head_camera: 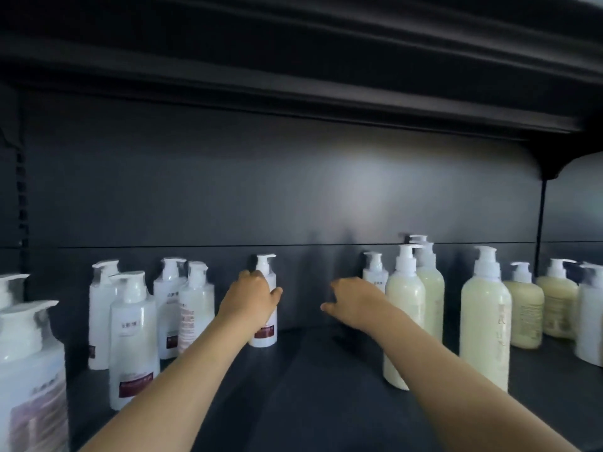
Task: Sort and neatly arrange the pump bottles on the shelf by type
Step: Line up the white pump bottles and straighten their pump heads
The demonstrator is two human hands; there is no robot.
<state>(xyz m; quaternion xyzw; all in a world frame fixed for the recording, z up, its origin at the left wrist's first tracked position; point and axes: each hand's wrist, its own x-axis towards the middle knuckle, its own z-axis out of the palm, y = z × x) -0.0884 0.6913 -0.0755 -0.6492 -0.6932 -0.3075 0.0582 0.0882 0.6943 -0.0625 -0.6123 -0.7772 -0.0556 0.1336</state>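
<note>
My left hand (pixel 253 296) grips a white pump bottle with a dark red label (pixel 266 334) standing at the middle back of the dark shelf (pixel 293 386). Left of it stand several more white bottles (pixel 132 340) of the same kind. My right hand (pixel 354 300) reaches toward a white bottle (pixel 375 272) at the back, fingers loosely curled and holding nothing; whether it touches the bottle I cannot tell. Tall pale yellow bottles (pixel 484 327) stand to the right of that hand. Shorter yellow bottles (pixel 525 313) stand further right.
A large white bottle with a pinkish label (pixel 31 380) stands close at the left edge. Another white bottle (pixel 590 321) is at the far right. The upper shelf (pixel 326 76) overhangs low, with a bracket (pixel 551 164) at the right. Bare shelf floor lies between my arms.
</note>
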